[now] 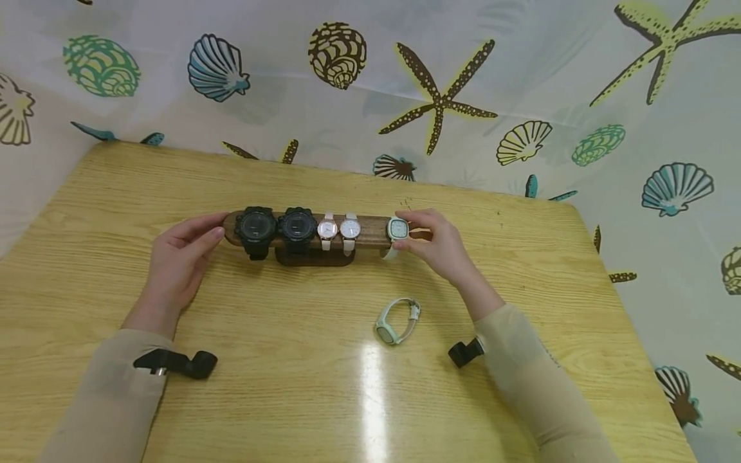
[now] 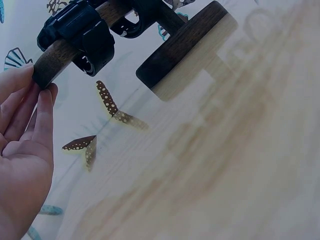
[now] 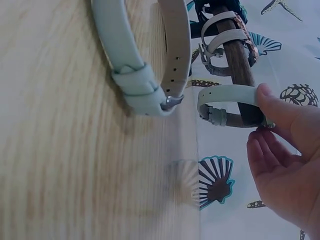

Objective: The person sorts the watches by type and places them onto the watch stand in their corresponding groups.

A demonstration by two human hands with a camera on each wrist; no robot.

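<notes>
A dark wooden watch stand (image 1: 372, 233) carries two black watches (image 1: 298, 226) at its left and two small white-strapped watches (image 1: 350, 228) near the middle. On the bar's right end hangs a mint-green watch (image 1: 398, 228), its buckled strap looped round the bar. My right hand (image 1: 435, 244) pinches this watch at its case, thumb on the near side and fingers on the far side. My left hand (image 1: 184, 257) grips the bar's left end between thumb and fingers; in the left wrist view the fingertips are right at the wooden end (image 2: 47, 67), beside a black watch (image 2: 80, 40).
A second mint-green watch (image 1: 398, 321), strap buckled into a loop, lies on the wooden table (image 1: 278, 360) in front of the stand, left of the right forearm. The stand's base (image 1: 315, 258) rests on the table. A patterned cloth (image 1: 278, 96) hangs behind the table.
</notes>
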